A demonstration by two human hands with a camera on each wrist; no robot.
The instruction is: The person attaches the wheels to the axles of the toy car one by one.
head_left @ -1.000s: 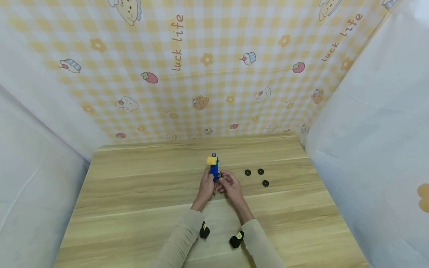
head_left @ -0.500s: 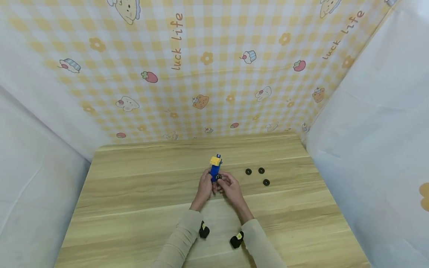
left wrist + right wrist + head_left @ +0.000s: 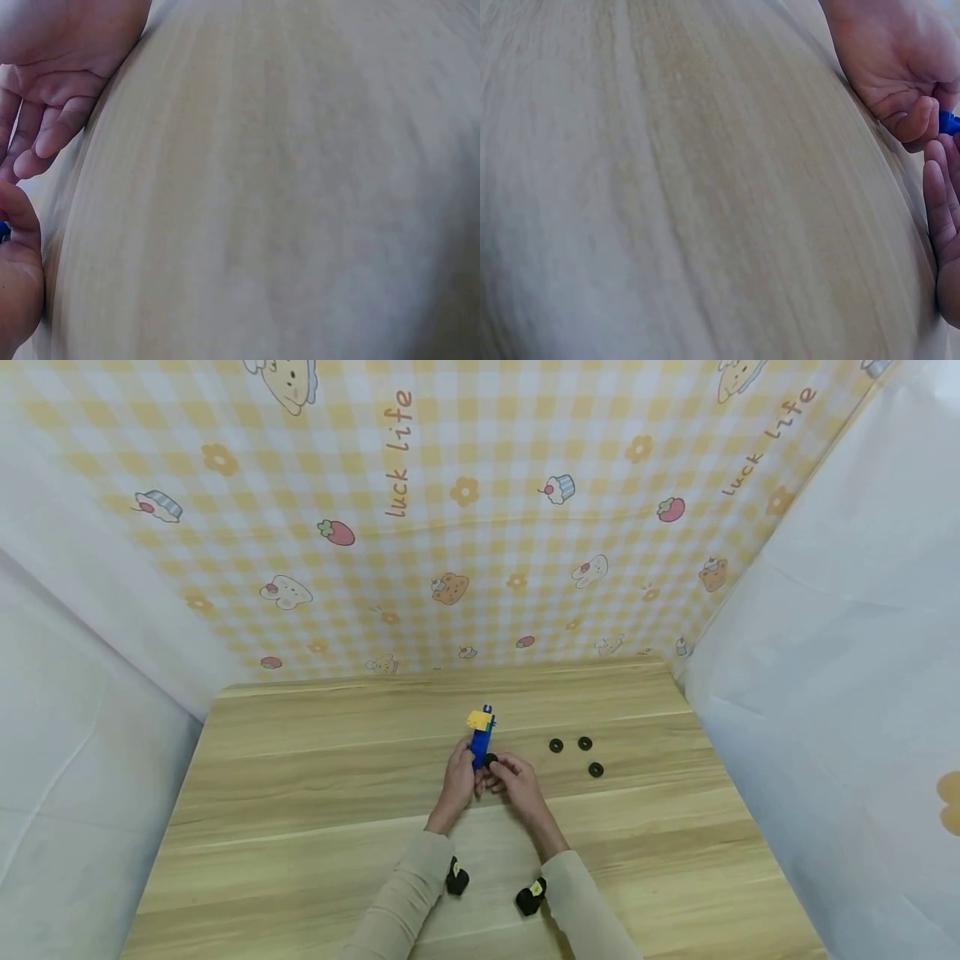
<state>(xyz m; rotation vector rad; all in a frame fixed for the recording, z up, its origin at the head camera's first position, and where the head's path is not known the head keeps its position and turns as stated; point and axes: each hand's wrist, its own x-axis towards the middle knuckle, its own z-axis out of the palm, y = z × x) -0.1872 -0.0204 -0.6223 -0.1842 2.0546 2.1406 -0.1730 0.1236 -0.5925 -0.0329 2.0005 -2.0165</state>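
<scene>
A small building-block toy (image 3: 481, 745), blue with a yellow block on its far end, stands out from my left hand (image 3: 454, 783), which grips its near end. On the toy's right side, at that near end, sits a small black tyre (image 3: 490, 760). My right hand (image 3: 522, 787) pinches this tyre against the toy with thumb and fingers. In the right wrist view a bit of the blue toy (image 3: 949, 122) shows between the two hands. The left wrist view shows both hands only at its left edge, and most of the toy is hidden there.
To the right of the hands lie three black tyres, one nearer the hands (image 3: 556, 746), one behind (image 3: 585, 743) and one closer to the front (image 3: 596, 770). The wooden table (image 3: 315, 777) ends at a checked cloth (image 3: 450, 527) behind it. Black wrist devices sit at both sleeves.
The toy's far end has swung slightly right. At its near end, the black part has shifted a little towards me and its patterned face no longer shows. The loose tyres stay put.
</scene>
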